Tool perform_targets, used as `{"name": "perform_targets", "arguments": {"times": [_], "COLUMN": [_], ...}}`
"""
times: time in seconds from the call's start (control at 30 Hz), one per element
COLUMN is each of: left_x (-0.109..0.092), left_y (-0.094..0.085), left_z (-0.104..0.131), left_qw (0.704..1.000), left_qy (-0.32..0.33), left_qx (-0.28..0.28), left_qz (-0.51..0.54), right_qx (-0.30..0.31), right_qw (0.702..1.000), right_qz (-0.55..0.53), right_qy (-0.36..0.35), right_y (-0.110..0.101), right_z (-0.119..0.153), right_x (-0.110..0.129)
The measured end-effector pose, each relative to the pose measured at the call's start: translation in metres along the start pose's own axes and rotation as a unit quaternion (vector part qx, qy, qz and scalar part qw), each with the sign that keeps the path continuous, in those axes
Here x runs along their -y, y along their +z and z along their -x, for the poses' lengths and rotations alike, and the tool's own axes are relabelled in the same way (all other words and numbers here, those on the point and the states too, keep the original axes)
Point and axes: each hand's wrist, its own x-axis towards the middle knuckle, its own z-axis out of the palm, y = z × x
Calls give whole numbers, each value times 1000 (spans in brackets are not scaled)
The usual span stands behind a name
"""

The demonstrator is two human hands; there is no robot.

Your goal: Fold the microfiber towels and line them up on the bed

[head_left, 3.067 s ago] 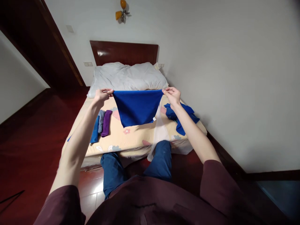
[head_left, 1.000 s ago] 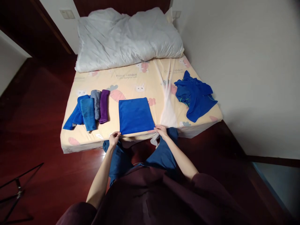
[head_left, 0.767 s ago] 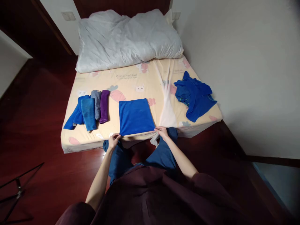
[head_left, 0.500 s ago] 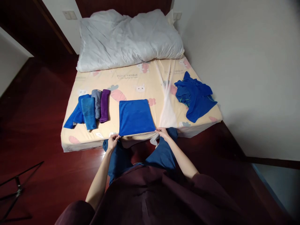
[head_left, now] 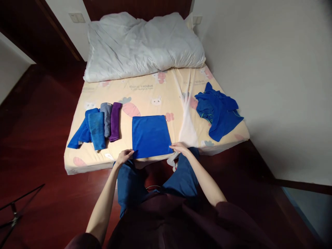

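Observation:
A blue towel (head_left: pixel 151 136) lies folded into a flat, nearly square shape at the near side of the bed. My left hand (head_left: pixel 125 156) is at its near left corner, with thumb and fingers closed on the side edge. On the opposite side, my right hand (head_left: pixel 180 148) pinches the right edge just above the near corner. The towel's near edge rests close to the mattress edge, between my two hands.
Rolled cloths, including a purple one (head_left: pixel 115 121), a grey one (head_left: pixel 106 119) and a mottled blue one (head_left: pixel 97 130), lie at left. A crumpled blue cloth pile (head_left: pixel 219 110) sits at right. A white quilt (head_left: pixel 145 45) covers the bed's head. Black stand legs (head_left: pixel 15 216) show at lower left.
Both hands have shifted from the towel's near corner tips slightly up along its side edges. The view has tilted a little, so the bed appears lower. The towel stays flat.

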Motion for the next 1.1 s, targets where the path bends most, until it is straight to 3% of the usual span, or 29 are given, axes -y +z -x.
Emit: {"name": "perform_targets", "arguments": {"times": [0.1, 0.2, 0.4, 0.53, 0.77, 1.1], "left_x": [-18, -36, -77, -97, -107, -115], "left_y": [-13, -21, -25, -27, -26, -20], "left_z": [-39, -88, -190, -234, -252, -259], "left_qw": [999, 998, 993, 984, 963, 947], "left_qy": [-9, 2, -26, -13, 5, 38], "left_qx": [12, 9, -106, -136, -162, -200], "left_qz": [-50, -61, -50, -111, -214, -248], "right_qx": [1, -52, -175, -231, -266, -283], "right_qw": [999, 991, 966, 937, 913, 915], "right_qz": [9, 46, 100, 169, 226, 201], "right_qy": [-53, -110, -162, -198, -213, -205], "right_y": [-6, -11, -18, -18, -18, -24], "right_z": [-31, -73, -158, -198, -227, -228], "right_x": [22, 47, 103, 124, 124, 136]}}
